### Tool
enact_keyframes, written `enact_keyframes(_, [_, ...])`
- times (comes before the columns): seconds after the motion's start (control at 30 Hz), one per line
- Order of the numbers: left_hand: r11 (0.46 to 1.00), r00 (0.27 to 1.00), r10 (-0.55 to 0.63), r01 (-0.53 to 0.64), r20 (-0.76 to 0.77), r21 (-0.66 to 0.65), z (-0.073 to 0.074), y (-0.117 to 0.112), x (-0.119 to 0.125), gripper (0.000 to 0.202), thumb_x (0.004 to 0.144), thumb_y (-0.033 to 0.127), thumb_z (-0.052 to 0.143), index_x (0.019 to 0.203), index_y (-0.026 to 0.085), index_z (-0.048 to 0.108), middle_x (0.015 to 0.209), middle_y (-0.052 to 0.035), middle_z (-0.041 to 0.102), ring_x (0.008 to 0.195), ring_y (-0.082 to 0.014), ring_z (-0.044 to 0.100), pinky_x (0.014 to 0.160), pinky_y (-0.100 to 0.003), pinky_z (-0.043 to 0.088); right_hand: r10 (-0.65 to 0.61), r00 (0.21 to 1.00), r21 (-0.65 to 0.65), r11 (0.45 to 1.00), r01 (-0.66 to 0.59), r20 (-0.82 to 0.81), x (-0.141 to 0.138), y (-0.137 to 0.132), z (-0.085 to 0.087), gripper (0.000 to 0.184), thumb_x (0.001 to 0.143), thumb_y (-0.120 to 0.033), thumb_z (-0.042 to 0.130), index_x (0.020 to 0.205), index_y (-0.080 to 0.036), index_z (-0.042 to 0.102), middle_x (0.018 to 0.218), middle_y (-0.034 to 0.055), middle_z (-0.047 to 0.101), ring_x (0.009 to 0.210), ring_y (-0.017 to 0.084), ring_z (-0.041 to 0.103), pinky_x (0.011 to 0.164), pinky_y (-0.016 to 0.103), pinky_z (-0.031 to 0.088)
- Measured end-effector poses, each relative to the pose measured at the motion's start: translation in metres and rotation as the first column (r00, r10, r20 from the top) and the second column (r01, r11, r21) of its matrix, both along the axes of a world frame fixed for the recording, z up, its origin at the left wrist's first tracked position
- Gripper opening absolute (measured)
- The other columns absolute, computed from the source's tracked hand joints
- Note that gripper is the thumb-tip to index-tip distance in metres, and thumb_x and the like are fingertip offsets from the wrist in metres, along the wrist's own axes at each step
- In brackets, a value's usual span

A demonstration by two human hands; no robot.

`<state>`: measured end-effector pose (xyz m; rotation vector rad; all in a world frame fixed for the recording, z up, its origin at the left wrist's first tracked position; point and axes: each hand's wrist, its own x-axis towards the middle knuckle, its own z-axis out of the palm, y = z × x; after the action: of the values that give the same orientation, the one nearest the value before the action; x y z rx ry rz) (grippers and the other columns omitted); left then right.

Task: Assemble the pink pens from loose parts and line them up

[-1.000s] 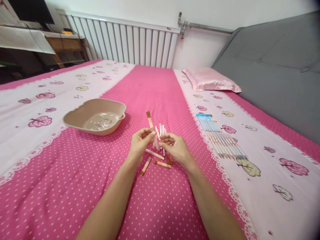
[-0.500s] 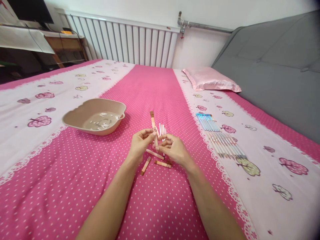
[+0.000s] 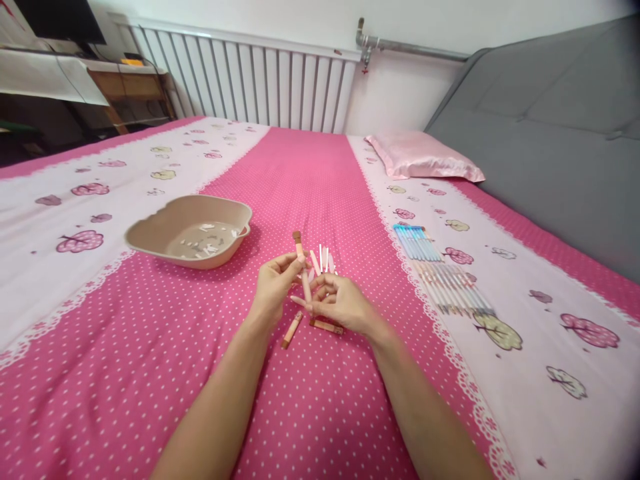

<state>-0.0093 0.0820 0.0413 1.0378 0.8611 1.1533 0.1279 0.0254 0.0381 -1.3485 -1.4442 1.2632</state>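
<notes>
A slim pen (image 3: 299, 243) with a brown top and a pale pink lower barrel tilts between my hands. My left hand (image 3: 273, 287) pinches it around its middle. My right hand (image 3: 343, 303) is closed at its lower end, fingertips pressed together there. Just beneath the fingers a pale pink tube (image 3: 298, 301) lies partly hidden. Nearer me are a peach pen cap with a brown end (image 3: 291, 330) and another brown-and-peach cap (image 3: 327, 327), partly under my right hand. Behind the hands lie several thin white sticks (image 3: 321, 257) and pink barrels (image 3: 331, 263).
A beige basin (image 3: 150, 230) holding small white scraps stands to the left on the pink dotted bedspread (image 3: 310, 173). Rows of blue pens (image 3: 417, 243) and pale clear pens (image 3: 453, 288) lie to the right. Farther back are a pink pillow (image 3: 425, 157) and a grey headboard (image 3: 545, 127).
The pen has shifted slightly left and toward me with my left hand. My right hand has moved a little left and lower, covering more of the loose parts.
</notes>
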Motion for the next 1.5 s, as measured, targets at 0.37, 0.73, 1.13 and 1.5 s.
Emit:
enact_keyframes(0.37, [1.000, 1.000, -0.006, 0.005, 0.016, 0.023, -0.0003, 0.0026, -0.0056, 0.031, 0.066, 0.039, 0.073, 0.087, 0.016, 0.071, 0.069, -0.0017, 0.064, 0.052, -0.0058, 0.052, 0.048, -0.017, 0.039, 0.105, 0.990, -0.012, 0.994, -0.107, -0.098, 0.0009, -0.0003, -0.0039, 0.028, 0.067, -0.023, 0.072, 0.089, -0.015, 0.056, 0.070, -0.0011, 0.060, 0.061, 0.012, 0.062, 0.058, 0.026, 0.052])
enact_keyframes(0.73, [0.998, 0.997, -0.061, 0.062, -0.053, 0.025, 0.0021, -0.0016, -0.0016, 0.031, 0.065, 0.040, 0.074, 0.082, 0.014, 0.070, 0.069, -0.0022, 0.065, 0.058, -0.0097, 0.057, 0.056, -0.021, 0.045, 0.005, 0.998, 0.052, 0.999, -0.002, -0.056, 0.0000, 0.0003, -0.0025, 0.031, 0.066, -0.032, 0.074, 0.088, -0.016, 0.058, 0.072, -0.0010, 0.059, 0.058, 0.010, 0.058, 0.054, 0.023, 0.050])
enact_keyframes(1.13, [0.988, 0.986, -0.144, 0.148, -0.084, 0.049, -0.0010, -0.0032, -0.0004, 0.024, 0.065, 0.034, 0.074, 0.078, 0.015, 0.071, 0.075, -0.0042, 0.068, 0.062, -0.0111, 0.060, 0.060, -0.021, 0.045, -0.134, 0.988, 0.062, 0.988, 0.139, -0.073, 0.0004, 0.0017, -0.0009, 0.033, 0.067, -0.032, 0.074, 0.093, -0.017, 0.060, 0.082, 0.0042, 0.065, 0.064, 0.013, 0.064, 0.057, 0.027, 0.054])
enact_keyframes(1.5, [0.973, 0.969, -0.224, 0.228, -0.104, 0.025, -0.0042, -0.0026, -0.0002, 0.027, 0.064, 0.033, 0.075, 0.084, 0.015, 0.073, 0.075, -0.0071, 0.070, 0.061, -0.0130, 0.062, 0.058, -0.021, 0.046, -0.198, 0.980, 0.136, 0.971, 0.195, 0.005, 0.0023, 0.0018, -0.0023, 0.033, 0.070, -0.036, 0.070, 0.096, -0.016, 0.062, 0.077, 0.0042, 0.064, 0.066, 0.015, 0.062, 0.058, 0.027, 0.052])
